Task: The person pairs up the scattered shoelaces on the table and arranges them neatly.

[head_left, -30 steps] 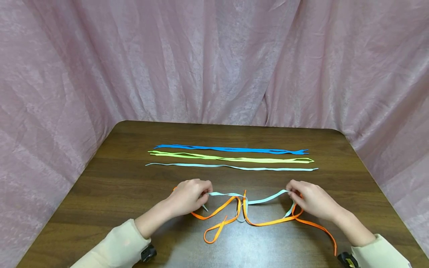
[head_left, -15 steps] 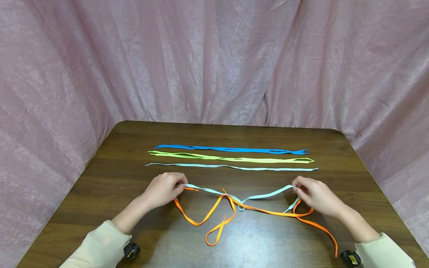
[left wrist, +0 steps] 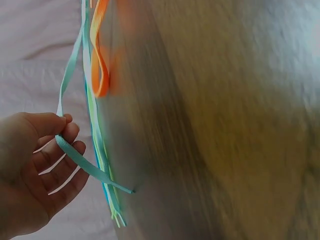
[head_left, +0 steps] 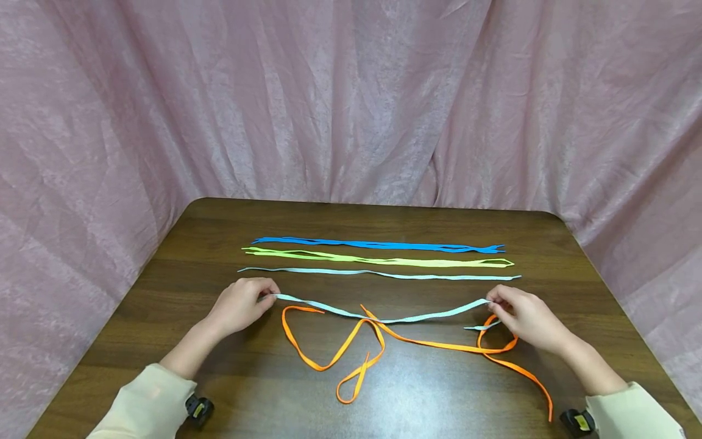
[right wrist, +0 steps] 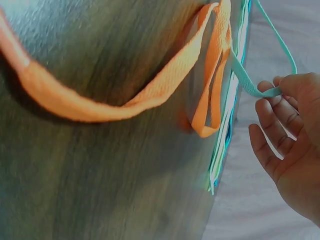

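Observation:
A pale blue shoelace (head_left: 433, 316) stretches in a shallow sag between both hands, crossing over the orange laces at its middle. My left hand (head_left: 241, 305) pinches it near one end between thumb and forefinger; in the left wrist view a short tail (left wrist: 90, 167) hangs past the fingers. On the other side my right hand (head_left: 523, 314) pinches it the same way, its other fingers loosely bent. The tail at that side lies over an orange loop. Orange shoelaces (head_left: 439, 346) lie in loose curves on the table below, with a folded loop (right wrist: 206, 127) showing in the right wrist view.
Farther back on the brown wooden table (head_left: 181, 256) lie three rows: a blue bundle of laces (head_left: 378, 245), a yellow-green bundle (head_left: 378, 260) and a single pale blue lace (head_left: 439, 277). A pink curtain (head_left: 351, 110) hangs behind the table.
My left hand has moved left and away from me, my right hand slightly right. The pale blue lace, looped with the orange at the middle before, now runs nearly straight; the orange curves have shifted.

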`<action>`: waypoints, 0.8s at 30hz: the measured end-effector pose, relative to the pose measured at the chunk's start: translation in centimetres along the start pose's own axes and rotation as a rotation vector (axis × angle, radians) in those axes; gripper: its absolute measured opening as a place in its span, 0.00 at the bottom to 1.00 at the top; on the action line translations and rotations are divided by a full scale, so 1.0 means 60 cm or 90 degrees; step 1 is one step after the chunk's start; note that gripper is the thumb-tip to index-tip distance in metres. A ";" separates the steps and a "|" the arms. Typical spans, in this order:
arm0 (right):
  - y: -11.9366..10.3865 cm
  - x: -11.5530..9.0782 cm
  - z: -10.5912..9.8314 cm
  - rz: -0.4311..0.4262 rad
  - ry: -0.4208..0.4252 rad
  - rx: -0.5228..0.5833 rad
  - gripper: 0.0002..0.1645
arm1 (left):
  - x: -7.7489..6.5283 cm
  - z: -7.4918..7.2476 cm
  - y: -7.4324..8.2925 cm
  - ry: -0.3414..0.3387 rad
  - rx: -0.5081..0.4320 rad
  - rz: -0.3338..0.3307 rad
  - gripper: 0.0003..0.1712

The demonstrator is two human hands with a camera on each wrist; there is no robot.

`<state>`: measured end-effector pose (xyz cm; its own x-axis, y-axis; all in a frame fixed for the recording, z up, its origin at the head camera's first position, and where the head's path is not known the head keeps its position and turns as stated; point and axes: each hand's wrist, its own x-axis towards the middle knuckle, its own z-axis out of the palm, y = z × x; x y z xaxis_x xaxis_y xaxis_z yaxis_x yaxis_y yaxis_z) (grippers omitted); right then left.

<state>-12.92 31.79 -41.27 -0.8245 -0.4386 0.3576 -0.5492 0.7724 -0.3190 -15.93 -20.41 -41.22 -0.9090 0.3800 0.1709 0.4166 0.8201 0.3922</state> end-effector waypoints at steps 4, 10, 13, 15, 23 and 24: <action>0.010 -0.001 -0.002 -0.005 0.010 -0.008 0.14 | -0.002 -0.004 -0.016 0.002 0.012 -0.007 0.04; 0.028 -0.003 -0.003 -0.020 0.032 -0.023 0.14 | -0.005 -0.010 -0.039 -0.002 0.022 -0.024 0.02; 0.036 -0.005 -0.004 -0.021 0.039 -0.032 0.14 | -0.005 -0.015 -0.047 -0.001 0.026 -0.031 0.02; 0.042 -0.006 -0.006 -0.020 0.042 -0.039 0.14 | -0.005 -0.018 -0.053 0.002 0.027 -0.035 0.02; 0.063 -0.011 -0.013 -0.005 0.040 -0.056 0.12 | -0.007 -0.026 -0.082 0.002 0.028 -0.063 0.02; 0.066 -0.011 -0.013 -0.004 0.038 -0.060 0.13 | -0.007 -0.026 -0.086 0.002 0.030 -0.067 0.02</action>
<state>-14.42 35.49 -42.05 -0.8104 -0.4174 0.4112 -0.5365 0.8107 -0.2344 -17.69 -25.45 -41.89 -0.9479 0.2891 0.1337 0.3183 0.8746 0.3657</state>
